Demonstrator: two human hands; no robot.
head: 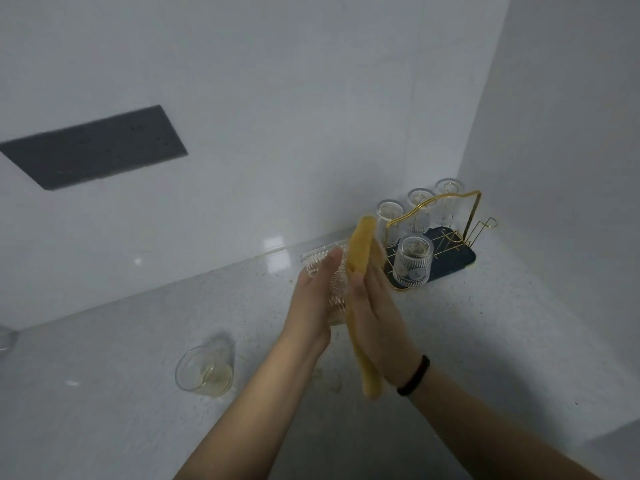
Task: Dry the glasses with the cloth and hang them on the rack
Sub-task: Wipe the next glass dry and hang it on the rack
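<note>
A ribbed clear glass lies tilted between my two hands above the counter. My left hand presses on its left side with fingers stretched along it. My right hand presses a yellow cloth flat against the glass's right side with straight fingers; the cloth sticks out above my fingertips and hangs below my wrist. In the corner stands the gold wire rack on a dark tray. Several ribbed glasses hang upside down on it, the nearest one at the front.
A smooth clear glass with a little yellowish liquid stands on the speckled counter to the left of my forearms. Part of another glass shows at the left edge. White walls meet behind the rack; a dark panel is on the back wall.
</note>
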